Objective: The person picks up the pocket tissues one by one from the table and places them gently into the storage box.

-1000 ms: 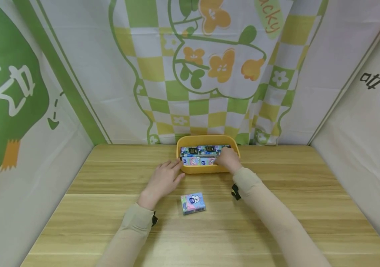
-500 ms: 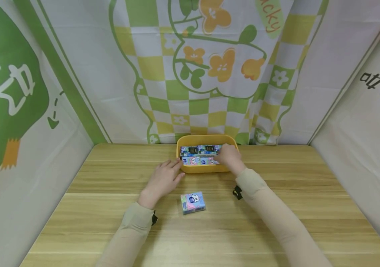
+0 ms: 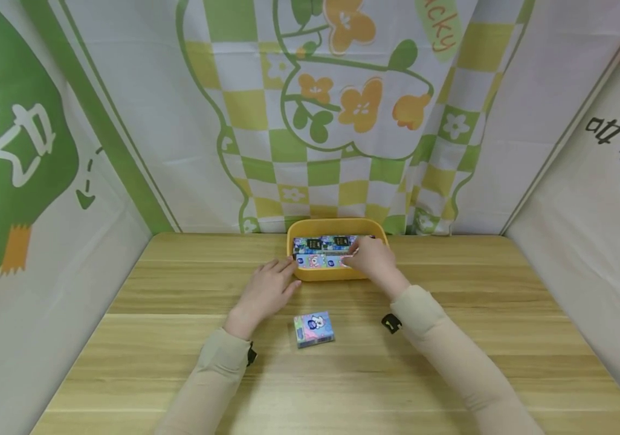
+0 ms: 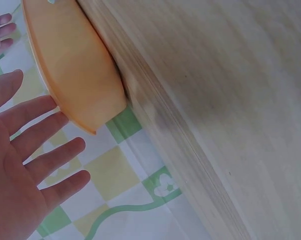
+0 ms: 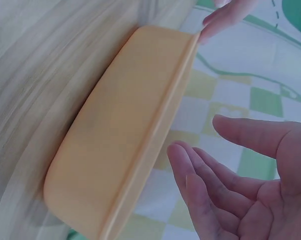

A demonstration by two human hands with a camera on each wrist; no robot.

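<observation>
A yellow plastic basket (image 3: 337, 275) holds several small printed boxes. A back row of dark blue boxes (image 3: 335, 243) lies behind a front row of light blue and pink boxes (image 3: 313, 261). My left hand (image 3: 269, 289) is at the basket's left end, straight fingers touching its rim. Over the right end is my right hand (image 3: 373, 260), fingertips close above the boxes. In the right wrist view its thumb and fingers stand apart above the basket (image 5: 110, 120), with nothing between them. One light blue and pink box (image 3: 314, 330) lies on the table in front of the basket.
The wooden table (image 3: 179, 284) reaches back to a checked cloth (image 3: 332, 175) hanging right behind the basket. Printed white panels (image 3: 593, 211) close off both sides. A black strap piece (image 3: 391, 323) hangs at the right cuff.
My right hand has lifted slightly off the front-row boxes, its fingers parting, while the wrist has swung a little to the right. The left hand and the loose box stay put.
</observation>
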